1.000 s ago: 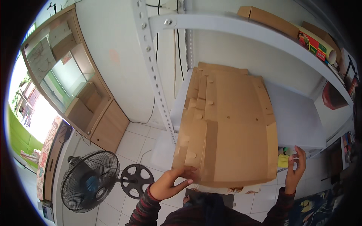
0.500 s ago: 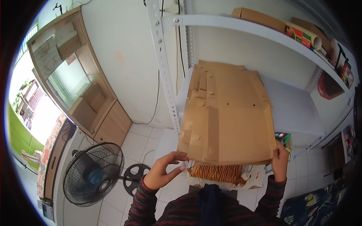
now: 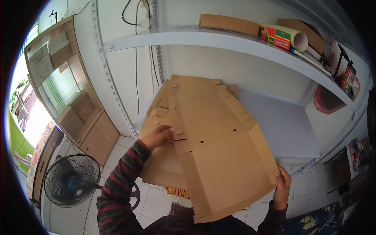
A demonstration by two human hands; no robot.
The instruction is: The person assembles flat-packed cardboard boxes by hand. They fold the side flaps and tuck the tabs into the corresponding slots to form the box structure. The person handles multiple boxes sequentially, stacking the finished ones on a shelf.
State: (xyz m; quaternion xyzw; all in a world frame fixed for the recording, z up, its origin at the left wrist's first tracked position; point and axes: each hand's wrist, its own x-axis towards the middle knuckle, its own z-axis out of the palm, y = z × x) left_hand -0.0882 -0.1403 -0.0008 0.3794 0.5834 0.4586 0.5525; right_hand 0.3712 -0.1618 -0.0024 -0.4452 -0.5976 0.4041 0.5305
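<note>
A flattened brown cardboard box (image 3: 227, 156) with two small holes and folded flaps lies slanted across the stack, its near end jutting toward my body. My right hand (image 3: 282, 187) grips its right edge near the close corner, thumb on top. At its left side, my left hand (image 3: 158, 137) has its fingers curled together at a slotted flap, apparently pinching it; the fingertips are partly hidden. Underneath, more flattened cardboard (image 3: 160, 166) shows on the left, resting on the shelf. A tiger-striped cloth (image 3: 178, 192) peeks out below the stack.
The pale shelf board (image 3: 278, 125) extends right of the cardboard. An upper shelf beam (image 3: 203, 39) crosses ahead, with a long cardboard box (image 3: 229, 25) and a paper roll (image 3: 299, 40) above it. A standing fan (image 3: 72, 180) and a wooden glass cabinet (image 3: 74, 86) are at left.
The top flattened box has swung askew and come toward me, uncovering cardboard beneath at left. My left hand has moved from the near left corner up to its side flap. The view has shifted right.
</note>
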